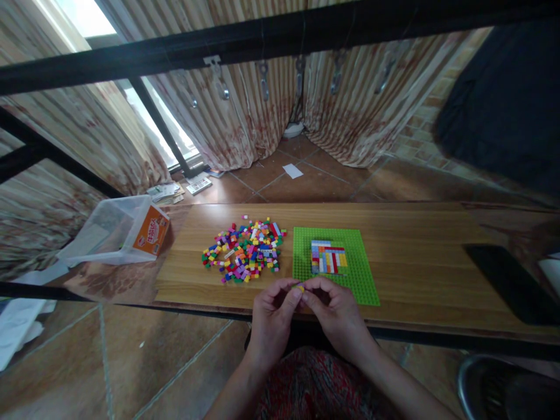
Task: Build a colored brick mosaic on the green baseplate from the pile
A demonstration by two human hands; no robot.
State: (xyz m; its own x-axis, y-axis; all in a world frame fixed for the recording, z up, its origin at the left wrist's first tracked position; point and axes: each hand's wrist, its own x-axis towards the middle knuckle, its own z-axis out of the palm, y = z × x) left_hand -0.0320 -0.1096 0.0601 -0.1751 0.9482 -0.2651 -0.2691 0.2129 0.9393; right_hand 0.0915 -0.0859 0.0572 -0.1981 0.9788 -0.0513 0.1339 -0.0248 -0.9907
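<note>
Head view: two bare hands meeting at a small yellow plastic brick

Both forearms enter from the lower edge and converge, wrists raised, above the near edge of a long wood-grain tabletop (pixel 415 256). The left hand (pixel 272 309) and right hand (pixel 340 308) face each other, fingers curled, thumb tips nearly touching. Each pinches the small yellow plastic brick (pixel 301 288) between thumb and forefinger; the fingers hide most of it. It lies near the near left corner of a flat, studded, bright-green baseplate (pixel 364 283), which carries a roughly square patch of multicoloured bricks (pixel 328 257). Left of the baseplate spreads a loose heap of small multicoloured bricks (pixel 249 252); farther left stands a translucent plastic bin with an orange label (pixel 152 231).
</note>
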